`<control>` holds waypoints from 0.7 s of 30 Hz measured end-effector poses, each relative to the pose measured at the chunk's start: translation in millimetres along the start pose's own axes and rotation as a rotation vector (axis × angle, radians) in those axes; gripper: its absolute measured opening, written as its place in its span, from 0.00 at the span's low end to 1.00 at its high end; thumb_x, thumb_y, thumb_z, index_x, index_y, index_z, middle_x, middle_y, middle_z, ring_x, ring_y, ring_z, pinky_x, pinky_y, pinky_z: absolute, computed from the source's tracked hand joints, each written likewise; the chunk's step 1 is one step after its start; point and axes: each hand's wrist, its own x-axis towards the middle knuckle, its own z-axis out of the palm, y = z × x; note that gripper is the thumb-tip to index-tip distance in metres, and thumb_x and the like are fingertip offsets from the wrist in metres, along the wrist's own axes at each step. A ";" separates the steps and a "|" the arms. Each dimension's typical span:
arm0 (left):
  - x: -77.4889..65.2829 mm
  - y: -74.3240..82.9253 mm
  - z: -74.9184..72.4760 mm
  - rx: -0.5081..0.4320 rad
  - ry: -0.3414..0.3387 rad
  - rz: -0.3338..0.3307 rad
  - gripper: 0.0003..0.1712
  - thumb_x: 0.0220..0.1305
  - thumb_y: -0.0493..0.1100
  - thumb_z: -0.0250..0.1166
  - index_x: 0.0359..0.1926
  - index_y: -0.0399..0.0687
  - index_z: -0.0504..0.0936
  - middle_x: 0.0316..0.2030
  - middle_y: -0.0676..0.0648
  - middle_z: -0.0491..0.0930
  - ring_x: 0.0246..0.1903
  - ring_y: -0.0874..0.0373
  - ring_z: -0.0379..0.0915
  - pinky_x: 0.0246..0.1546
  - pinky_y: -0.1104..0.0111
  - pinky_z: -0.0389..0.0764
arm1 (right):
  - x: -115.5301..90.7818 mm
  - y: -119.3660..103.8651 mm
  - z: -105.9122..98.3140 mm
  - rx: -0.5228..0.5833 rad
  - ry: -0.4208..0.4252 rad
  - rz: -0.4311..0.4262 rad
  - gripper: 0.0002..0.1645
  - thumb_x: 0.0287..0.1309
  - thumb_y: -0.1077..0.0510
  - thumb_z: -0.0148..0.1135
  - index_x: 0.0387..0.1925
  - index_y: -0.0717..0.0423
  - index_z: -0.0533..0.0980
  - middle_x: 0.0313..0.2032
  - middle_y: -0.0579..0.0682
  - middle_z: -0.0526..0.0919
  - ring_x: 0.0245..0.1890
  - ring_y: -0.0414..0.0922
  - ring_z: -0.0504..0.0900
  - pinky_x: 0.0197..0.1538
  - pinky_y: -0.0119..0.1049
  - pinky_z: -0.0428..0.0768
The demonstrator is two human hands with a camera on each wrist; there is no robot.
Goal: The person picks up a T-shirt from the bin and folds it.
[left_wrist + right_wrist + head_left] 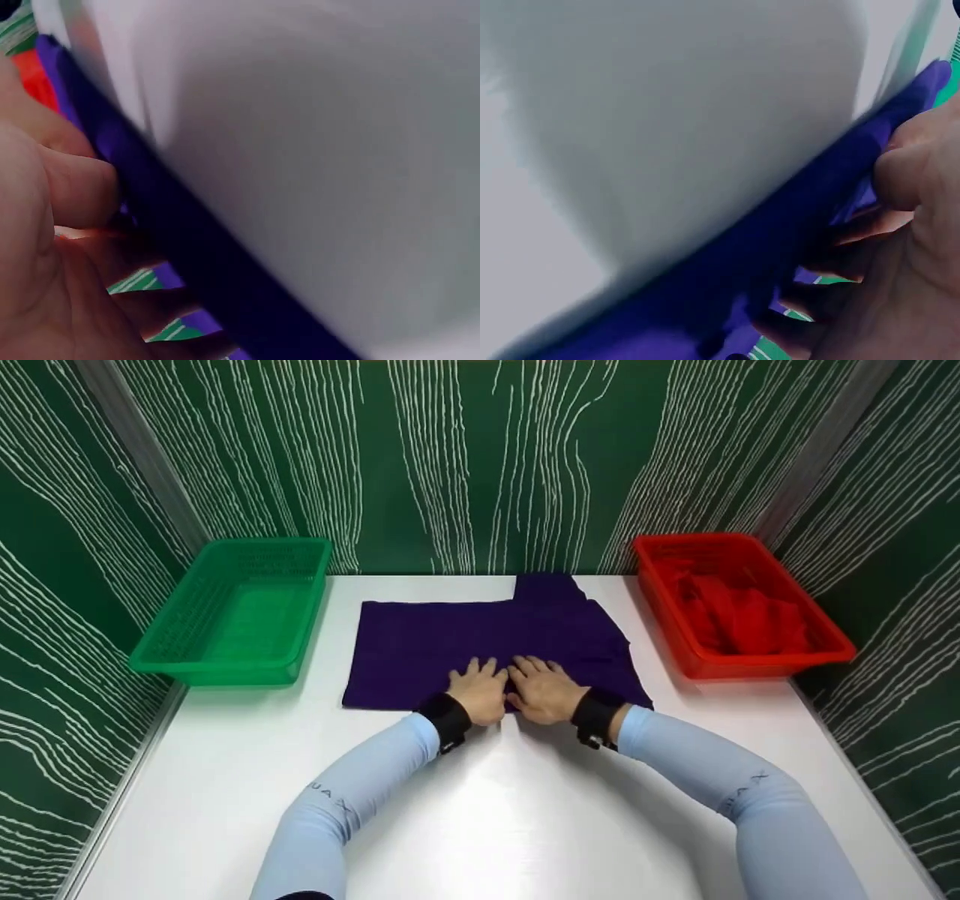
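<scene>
A dark purple shirt (427,641) lies flat and folded on the white table, with one sleeve-like flap sticking up toward the back wall. On its near edge, around the middle, rests my left hand (478,694), fingers spread over the cloth. Close beside it my right hand (546,692) presses on the shirt too, its fingers straight and fanned out. The two thumbs nearly meet. Both wrist views show the fingertips against the purple cloth along the shirt's edge.
At the back left stands a green plastic basket (300,645). A red basket (694,656) at the back right contains crumpled red cloth (750,615). Green walls (480,472) with white wavy lines enclose the white table (480,817) on three sides.
</scene>
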 end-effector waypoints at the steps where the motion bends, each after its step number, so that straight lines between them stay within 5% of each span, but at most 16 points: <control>1: 0.2 1.8 1.3 -0.003 -0.018 0.014 0.41 0.84 0.53 0.56 0.91 0.53 0.58 0.92 0.41 0.51 0.91 0.33 0.45 0.84 0.28 0.61 | 2.4 -1.8 2.5 0.016 -0.021 -0.020 0.44 0.89 0.43 0.43 0.88 0.69 0.54 0.89 0.71 0.53 0.90 0.71 0.53 0.86 0.76 0.58; 4: -13.2 1.1 -10.3 -0.002 -0.090 0.004 0.43 0.87 0.58 0.52 0.93 0.57 0.50 0.94 0.44 0.42 0.93 0.35 0.37 0.86 0.27 0.54 | 4.7 5.9 9.8 0.065 -0.070 -0.019 0.52 0.88 0.33 0.41 0.91 0.65 0.47 0.91 0.68 0.44 0.91 0.72 0.45 0.87 0.78 0.52; 10: 3.1 -34.8 -2.6 -0.040 -0.232 -0.043 0.51 0.83 0.76 0.45 0.93 0.71 0.35 0.94 0.47 0.25 0.93 0.37 0.19 0.87 0.25 0.36 | -8.0 34.4 14.4 0.164 -0.113 0.016 0.66 0.78 0.16 0.38 0.93 0.56 0.39 0.92 0.64 0.32 0.92 0.70 0.32 0.89 0.76 0.38; 15: 13.9 -79.6 10.5 -0.054 -0.229 -0.113 0.56 0.77 0.85 0.41 0.92 0.75 0.29 0.92 0.48 0.18 0.92 0.37 0.12 0.87 0.26 0.29 | -11.8 71.8 27.6 0.180 -0.106 0.081 0.67 0.78 0.15 0.37 0.93 0.54 0.33 0.92 0.61 0.27 0.93 0.67 0.26 0.90 0.72 0.32; 21: 3.4 -126.7 13.5 -0.123 -0.188 -0.214 0.70 0.64 0.94 0.50 0.91 0.75 0.26 0.91 0.44 0.15 0.91 0.32 0.12 0.85 0.22 0.31 | -22.0 112.3 40.1 0.197 -0.021 0.155 0.76 0.71 0.10 0.42 0.92 0.59 0.35 0.92 0.66 0.29 0.92 0.70 0.28 0.90 0.72 0.34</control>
